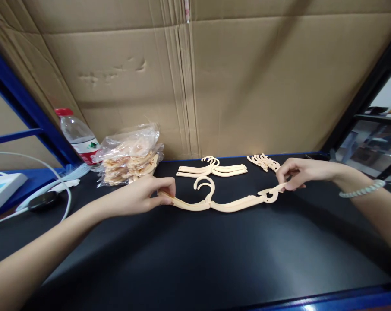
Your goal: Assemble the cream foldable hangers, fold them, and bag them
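Note:
A cream plastic clothes hanger (236, 204) spans the space between both hands, just over the black table. My left hand (150, 194) is closed, pinching the hanger's left end between thumb and fingers. At the opposite end, a small cream plastic piece with a ring-like opening (271, 197) meets the hanger's tip; whether the two are joined I cannot tell. That small piece's outer end is pinched in my right hand (294, 173), which is also closed. Two hook curves show above the hanger's middle. Behind it, several similar hangers (226, 174) lie stacked.
Small cream pieces (263, 162) lie piled behind my right hand. At the back left are clear bags of cream parts (129, 157) and a red-capped bottle (82, 138). White cables (67, 190) lie left. Cardboard (263, 82) walls the back of the black table (195, 259).

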Tool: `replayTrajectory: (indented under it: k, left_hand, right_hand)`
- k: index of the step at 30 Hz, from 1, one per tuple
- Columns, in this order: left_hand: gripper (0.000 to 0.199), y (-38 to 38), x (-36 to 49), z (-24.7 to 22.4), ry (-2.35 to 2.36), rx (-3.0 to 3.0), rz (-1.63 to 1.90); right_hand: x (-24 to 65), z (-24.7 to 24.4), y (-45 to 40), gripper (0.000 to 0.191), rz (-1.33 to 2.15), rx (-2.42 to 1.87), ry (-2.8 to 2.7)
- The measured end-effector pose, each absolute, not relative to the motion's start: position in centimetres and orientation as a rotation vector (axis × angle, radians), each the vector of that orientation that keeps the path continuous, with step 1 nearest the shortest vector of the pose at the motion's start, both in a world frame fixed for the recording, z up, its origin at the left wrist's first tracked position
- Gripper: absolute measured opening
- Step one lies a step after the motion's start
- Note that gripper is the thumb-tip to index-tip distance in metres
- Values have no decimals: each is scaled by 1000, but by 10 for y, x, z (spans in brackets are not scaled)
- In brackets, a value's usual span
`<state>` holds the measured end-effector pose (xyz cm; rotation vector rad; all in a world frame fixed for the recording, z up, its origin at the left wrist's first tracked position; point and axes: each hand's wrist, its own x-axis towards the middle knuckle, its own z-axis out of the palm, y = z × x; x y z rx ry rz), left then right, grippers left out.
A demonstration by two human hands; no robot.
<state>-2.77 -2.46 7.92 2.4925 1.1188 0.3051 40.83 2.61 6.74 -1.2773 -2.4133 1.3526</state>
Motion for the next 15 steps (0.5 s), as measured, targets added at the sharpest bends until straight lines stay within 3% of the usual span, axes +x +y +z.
replayTrajectory:
  k: [7,15]
  left_hand:
    - [7,-26,-26,72,1076,2622,177]
    - [9,-24,-25,65,1037,2716,45]
  right_hand:
    - [408,61,28,25,1254,-1321,-2764]
    - [411,51,34,26,1292,-1456,-2701]
